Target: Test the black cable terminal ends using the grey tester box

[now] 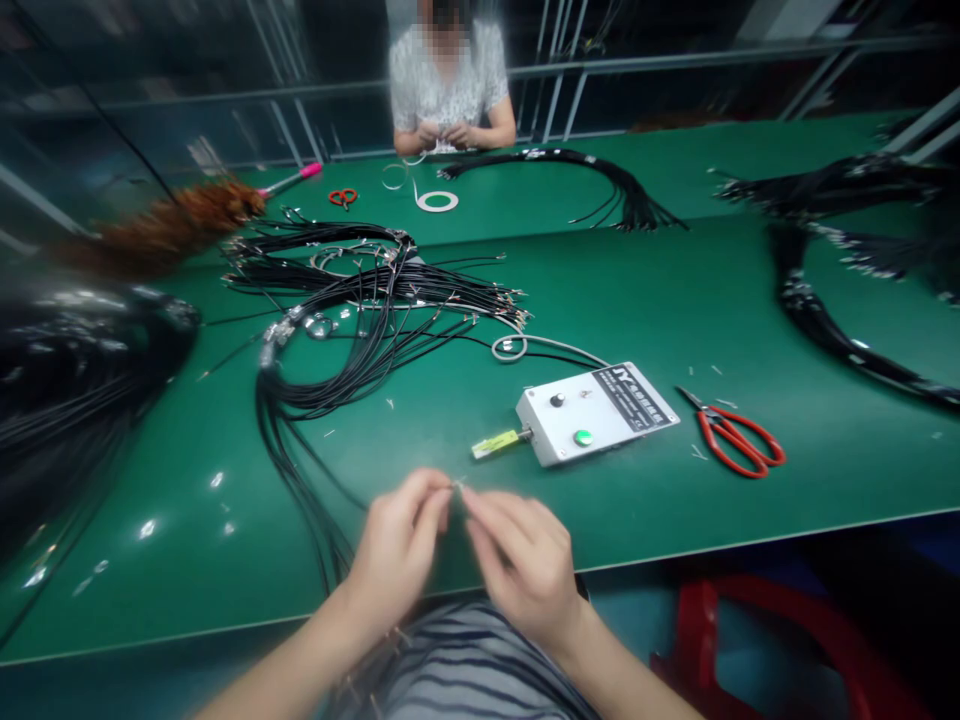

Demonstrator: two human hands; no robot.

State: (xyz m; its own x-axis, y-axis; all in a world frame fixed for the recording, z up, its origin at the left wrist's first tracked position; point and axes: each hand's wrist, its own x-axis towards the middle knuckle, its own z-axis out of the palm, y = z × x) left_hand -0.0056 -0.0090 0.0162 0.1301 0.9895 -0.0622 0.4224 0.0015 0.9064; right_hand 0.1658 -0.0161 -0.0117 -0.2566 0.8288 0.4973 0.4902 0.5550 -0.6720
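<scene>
Pinching fine pale strand (459, 484) between fingertips of left hand (401, 535) and right hand (529, 555). Positioned with white switch box (596, 412) beyond hands, red-handled cutters (711, 418) farther right.

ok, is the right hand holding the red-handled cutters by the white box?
No, the red-handled cutters lie on the green table, apart from the right hand.

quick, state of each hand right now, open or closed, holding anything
Left hand: closed in a pinch, apparently on a thin pale wire end, though blurred.
Right hand: also pinched closed, seemingly on the same wire end.
</scene>
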